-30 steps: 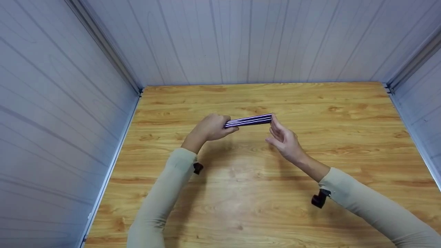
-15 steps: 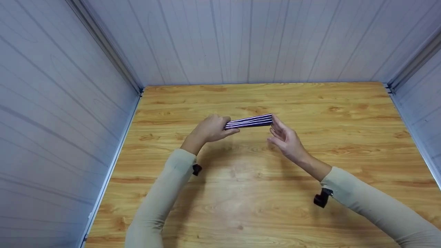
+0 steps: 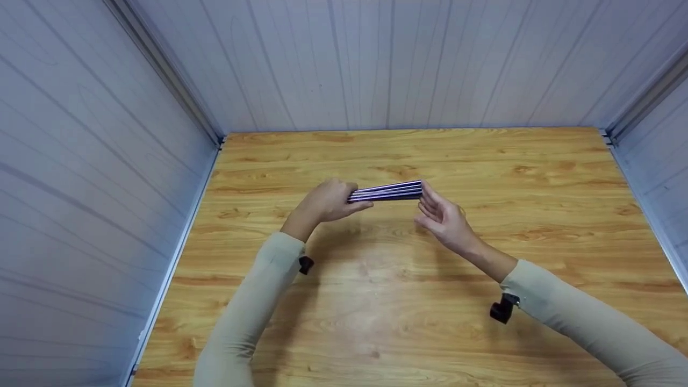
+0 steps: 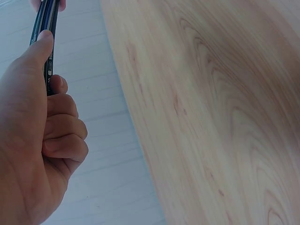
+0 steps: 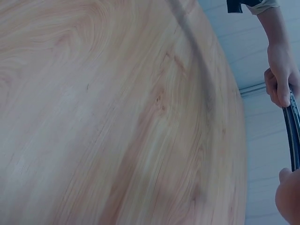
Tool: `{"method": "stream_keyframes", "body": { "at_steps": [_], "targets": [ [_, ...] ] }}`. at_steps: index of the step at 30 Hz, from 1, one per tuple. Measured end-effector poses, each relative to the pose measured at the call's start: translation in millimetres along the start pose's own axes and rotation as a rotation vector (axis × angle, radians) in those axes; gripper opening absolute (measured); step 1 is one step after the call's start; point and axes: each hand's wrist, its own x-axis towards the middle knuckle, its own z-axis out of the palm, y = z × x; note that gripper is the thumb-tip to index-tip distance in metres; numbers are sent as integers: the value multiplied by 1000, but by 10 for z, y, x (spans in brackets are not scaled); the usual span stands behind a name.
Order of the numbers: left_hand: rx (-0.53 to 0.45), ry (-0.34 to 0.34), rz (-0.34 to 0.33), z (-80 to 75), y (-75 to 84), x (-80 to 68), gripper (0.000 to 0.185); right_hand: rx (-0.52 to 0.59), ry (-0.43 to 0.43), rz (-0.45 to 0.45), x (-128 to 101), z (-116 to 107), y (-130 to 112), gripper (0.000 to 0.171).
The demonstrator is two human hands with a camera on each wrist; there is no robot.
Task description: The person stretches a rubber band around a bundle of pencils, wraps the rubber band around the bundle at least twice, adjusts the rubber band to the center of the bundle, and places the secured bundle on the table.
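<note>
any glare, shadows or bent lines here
Head view: pale glare on the table, bright streaks along the sticks, soft shadows; left wrist view: the sticks' lettering too small to read; right wrist view: table edge bows, dark shadow band nearby.

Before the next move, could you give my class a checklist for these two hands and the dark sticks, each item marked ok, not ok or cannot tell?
1. Left hand grips one end of the sticks: ok.
2. Right hand is at the other end: ok, its fingers meet the tips.
3. Right thumb is closed on the sticks: not ok, it stands apart in the head view.
4. Sticks are equally tight along their length: not ok, they spread wider toward the right hand.
5. Sticks are held off the table: ok.
6. Exact number of sticks is confirmed: cannot tell, they overlap.
</note>
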Motion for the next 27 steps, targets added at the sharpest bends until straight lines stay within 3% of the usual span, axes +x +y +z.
{"method": "stream_keyframes", "body": {
  "at_steps": [6,11,22,27],
  "targets": [
    [4,12,19,43,-50,-3,52,-35,-40,-9,-46,-153,49,80],
    [-5,26,11,36,-94,-13,50,-110,-11,2,-90,-321,126,77],
    [2,21,29,19,-92,-21,49,-417,94,31,12,-714,298,56],
    [8,23,26,23,-96,-26,49,-577,77,21,100,-856,350,57]
  ]
}}
